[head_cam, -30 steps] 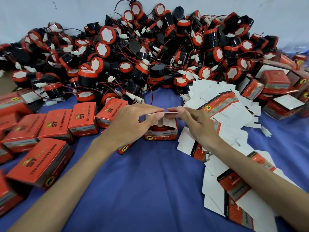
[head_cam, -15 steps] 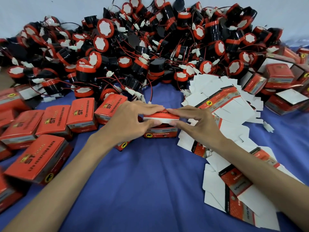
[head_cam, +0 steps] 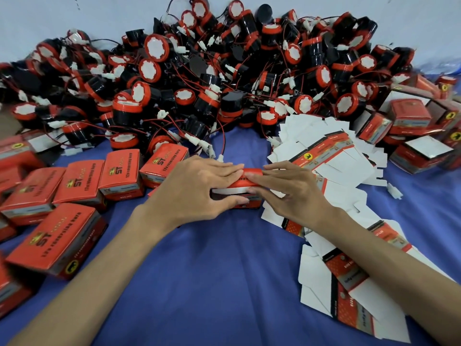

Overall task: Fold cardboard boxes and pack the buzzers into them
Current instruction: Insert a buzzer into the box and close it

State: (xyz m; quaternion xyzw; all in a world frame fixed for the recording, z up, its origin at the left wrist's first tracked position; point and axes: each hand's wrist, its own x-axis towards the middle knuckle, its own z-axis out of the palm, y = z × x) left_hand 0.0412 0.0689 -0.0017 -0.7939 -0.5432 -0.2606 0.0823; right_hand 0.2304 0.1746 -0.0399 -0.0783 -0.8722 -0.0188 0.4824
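Observation:
A small red cardboard box (head_cam: 234,190) stands on the blue cloth (head_cam: 212,275) at the centre, its lid folded down with the white tuck flap showing at the front edge. My left hand (head_cam: 197,186) lays its fingers over the lid, thumb against the box's front. My right hand (head_cam: 291,193) covers the right side, fingertips on the lid meeting the left fingertips. The box's contents are hidden. Behind lies a big heap of black-and-red buzzers (head_cam: 224,83) with red wires and white plugs.
Closed red boxes (head_cam: 119,173) lie in rows on the left. A fan of flat unfolded box blanks (head_cam: 331,158) spreads from the right of my hands toward the near right. More boxes (head_cam: 409,116), some open, sit at far right.
The lid, held up by both hands a second ago with a buzzer visible inside, has been folded down over the box. Both hands now lie flat on it.

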